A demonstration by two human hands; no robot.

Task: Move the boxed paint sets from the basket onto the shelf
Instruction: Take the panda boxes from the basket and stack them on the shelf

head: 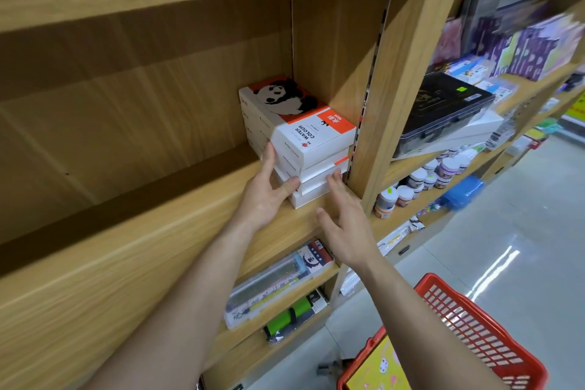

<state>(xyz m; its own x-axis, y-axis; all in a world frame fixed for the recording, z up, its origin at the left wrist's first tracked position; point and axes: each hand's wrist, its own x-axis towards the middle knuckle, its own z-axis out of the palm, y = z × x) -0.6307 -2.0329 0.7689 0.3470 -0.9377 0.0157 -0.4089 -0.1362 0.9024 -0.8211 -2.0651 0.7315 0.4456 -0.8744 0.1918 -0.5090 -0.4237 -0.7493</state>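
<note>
A stack of several white boxed paint sets [311,149] stands on the wooden shelf [177,231], pushed into its right corner. The top box [297,114] shows a panda on red and the words WATER COLOUR. My left hand [269,190] presses flat against the stack's left front side, fingers spread, thumb on a lower box. My right hand [345,222] hovers open at the stack's front right, fingertips touching the lower boxes. The red basket [474,329] sits on the floor at the lower right with a yellow box [376,367] inside.
The shelf's left part is bare wood. A wooden upright [402,79] borders the stack on the right. Beyond it are a black case [443,108], paint jars [424,180] and purple packs [531,51]. Lower shelves hold brush packs [281,279]. Grey floor lies to the right.
</note>
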